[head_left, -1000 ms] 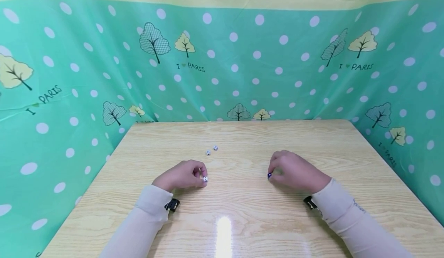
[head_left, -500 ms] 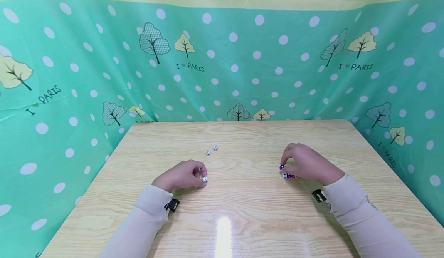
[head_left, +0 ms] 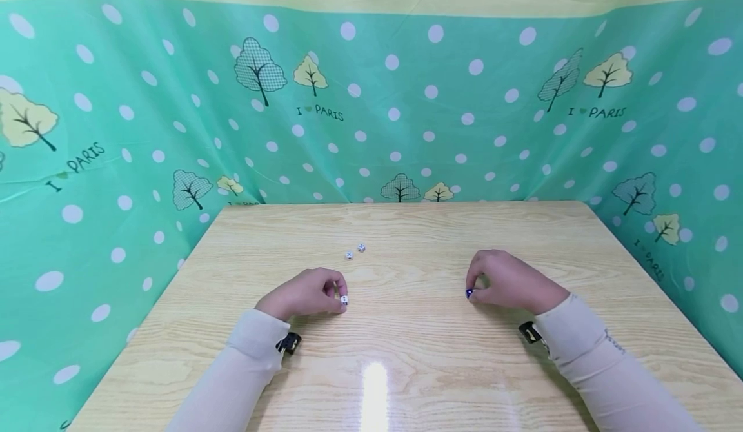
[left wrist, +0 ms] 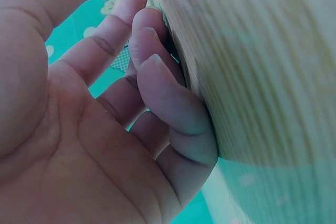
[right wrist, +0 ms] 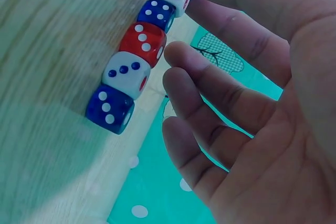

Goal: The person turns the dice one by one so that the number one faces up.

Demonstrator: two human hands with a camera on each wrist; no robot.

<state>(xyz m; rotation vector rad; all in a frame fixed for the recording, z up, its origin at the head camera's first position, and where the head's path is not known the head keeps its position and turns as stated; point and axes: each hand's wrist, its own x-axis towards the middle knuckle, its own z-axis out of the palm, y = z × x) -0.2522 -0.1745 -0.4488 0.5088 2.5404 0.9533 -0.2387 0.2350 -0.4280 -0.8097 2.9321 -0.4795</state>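
one blue die (head_left: 469,293) moved down beside five dice (right wrist: 143,44).

The right cuff (head_left: 570,327) was a broad, pale, greyish-beige band above the bare right hand (head_left: 513,284). A blocky black device (head_left: 525,327) with a lighter patch sat just beside that cuff. Up the arm from it, the right sleeve (head_left: 621,383) bore a small dark marking (head_left: 614,340). Well left of it, the left sleeve (head_left: 217,383) matched in colour, with a small black device (head_left: 289,343) too.
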